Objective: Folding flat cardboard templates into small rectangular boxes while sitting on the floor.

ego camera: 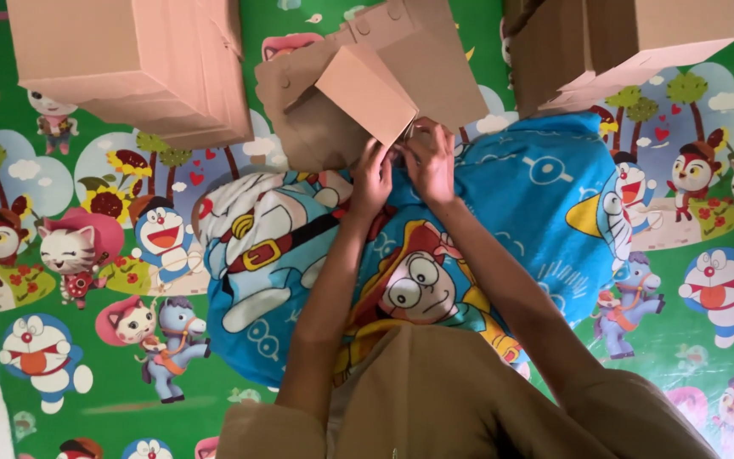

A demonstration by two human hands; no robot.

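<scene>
Cartoon mat; flat, half-folded brown carton.

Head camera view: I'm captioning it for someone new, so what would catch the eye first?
Both hands, the left hand and the right hand, meet at the near edge of a folded brown cardboard piece at top centre. Under the forearms lies a bright blue cartoon blanket. It rests on a green cartoon mat, with cardboard boxes along the top.
</scene>
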